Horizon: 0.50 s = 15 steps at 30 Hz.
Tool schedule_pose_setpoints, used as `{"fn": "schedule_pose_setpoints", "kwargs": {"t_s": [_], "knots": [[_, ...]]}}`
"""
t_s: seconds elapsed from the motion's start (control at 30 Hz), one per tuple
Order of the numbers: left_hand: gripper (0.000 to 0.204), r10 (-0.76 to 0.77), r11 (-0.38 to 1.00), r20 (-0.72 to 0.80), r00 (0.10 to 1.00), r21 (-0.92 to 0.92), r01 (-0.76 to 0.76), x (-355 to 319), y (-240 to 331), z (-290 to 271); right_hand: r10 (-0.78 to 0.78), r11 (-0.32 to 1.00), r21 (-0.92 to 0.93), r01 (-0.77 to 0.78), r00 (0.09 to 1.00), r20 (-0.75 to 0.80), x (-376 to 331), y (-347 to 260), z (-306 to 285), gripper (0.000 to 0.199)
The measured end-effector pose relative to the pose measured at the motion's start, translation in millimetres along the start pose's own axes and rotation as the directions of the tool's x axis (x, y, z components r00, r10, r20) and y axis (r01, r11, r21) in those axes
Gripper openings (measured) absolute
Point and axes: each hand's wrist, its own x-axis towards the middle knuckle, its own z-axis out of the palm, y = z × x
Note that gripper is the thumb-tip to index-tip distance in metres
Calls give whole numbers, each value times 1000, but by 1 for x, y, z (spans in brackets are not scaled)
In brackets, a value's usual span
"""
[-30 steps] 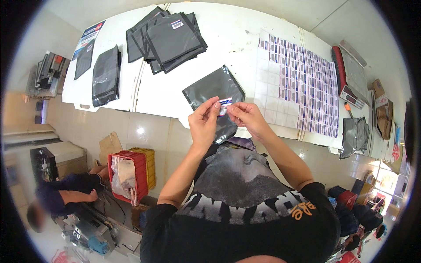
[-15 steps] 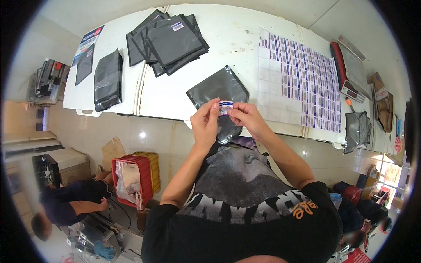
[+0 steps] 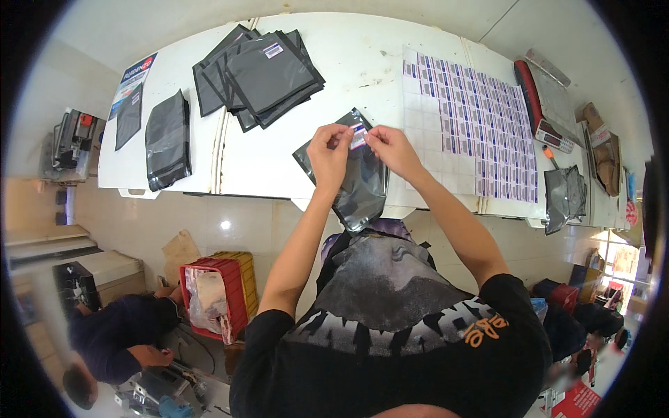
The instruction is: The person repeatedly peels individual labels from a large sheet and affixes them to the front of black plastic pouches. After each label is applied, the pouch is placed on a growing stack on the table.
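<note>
Stretching across the upper half of the view, a white table (image 3: 254, 161) bears everything near the hands. Biggest on it is the pale sheet of labels (image 3: 488, 132) to the right, with rows of blue-and-white stickers and bare backing along its left side. Next comes the fanned pile of black pouches (image 3: 270, 78) toward the far edge; its top pouch wears a small sticker near an upper corner. A red-ended scale (image 3: 529, 97) sits beyond the sheet's right edge. One glossy black pouch (image 3: 359, 187) lies in front of the person, slanted, its lower end reaching past the table's near edge toward the shirt. A narrower stack of dark pouches (image 3: 168, 143) rests at the left. Over the slanted pouch's upper part, the left hand (image 3: 329, 153) and right hand (image 3: 395, 150) face each other, thumb and fingers of each pinching an opposite edge of one small label (image 3: 358, 136). It is held between them above the pouch's upper portion; whether it touches the black surface cannot be told.
</note>
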Motion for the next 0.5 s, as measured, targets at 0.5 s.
{"fn": "schedule_pose_setpoints", "kwargs": {"t_s": [0.5], "knots": [[17, -298, 855, 72, 952, -422, 300, -12, -46, 15, -13, 992, -119, 29, 991, 130, -40, 7, -37, 86]]}}
